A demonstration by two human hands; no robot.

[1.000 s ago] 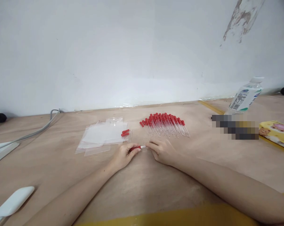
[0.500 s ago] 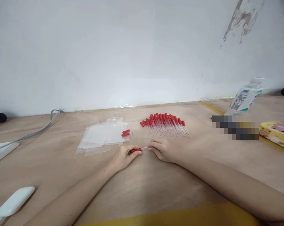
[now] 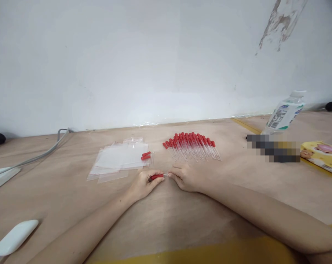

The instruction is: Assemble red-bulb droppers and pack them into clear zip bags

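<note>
In the head view, a person's left hand [image 3: 143, 184] was closed around a red bulb [image 3: 157, 176], thumb and fingers clamped along its sides, to the near left of the pile [image 3: 192, 145] of red-topped droppers. The right hand [image 3: 188, 178], directly on the near side of the pile, appeared pinched on a clear tube [image 3: 166, 175], whose far end was hidden by the fingers.

Bulb and tube lay end to end in one nearly level line, the long axis running crosswise from hand to hand, just off the pile's near left corner. Only a short stretch of tube showed between the two hands; how deep it sat in the bulb could not be told. The right hand was the nearer of the two to the pile.

Two loose bulbs [image 3: 145, 156] lay left of the pile, closer to the left hand, over the edge of some clear bags [image 3: 119, 156] spread farther left. The droppers in the pile fanned out, red ends away from the person and tips toward the hands. Well to the right of the pile stood a bottle [image 3: 284, 114], with a yellow packet [image 3: 324, 157] beyond.
</note>
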